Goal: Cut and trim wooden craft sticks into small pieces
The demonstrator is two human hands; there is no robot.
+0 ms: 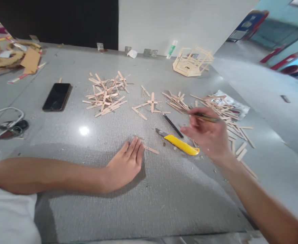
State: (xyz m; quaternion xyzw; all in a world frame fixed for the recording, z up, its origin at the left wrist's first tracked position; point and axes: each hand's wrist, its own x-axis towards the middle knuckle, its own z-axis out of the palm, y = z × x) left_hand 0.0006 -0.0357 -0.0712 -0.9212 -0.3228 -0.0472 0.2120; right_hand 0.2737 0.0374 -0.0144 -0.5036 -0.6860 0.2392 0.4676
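Observation:
My left hand [127,161] lies on the grey table with its fingers stretched flat. Under its fingertips is a short wooden stick [152,149], one end showing to their right. My right hand [207,134], slightly blurred, is raised over the right side, closed around a slim brownish tool [208,118] that points left; its exact kind is unclear. Between the hands lie a yellow utility knife [182,144], blade towards the left, and a slim black craft knife [173,125]. Just beyond them, a few sticks form a star-like joint [152,102].
Loose sticks [221,106] spread on the right beside a clear plastic bag [241,110]. Crossed stick pieces [105,95] are heaped left of centre. A stick framework [192,62] and a glue tube [172,49] stand at the back. A phone [57,97] and white cable [5,110] lie left.

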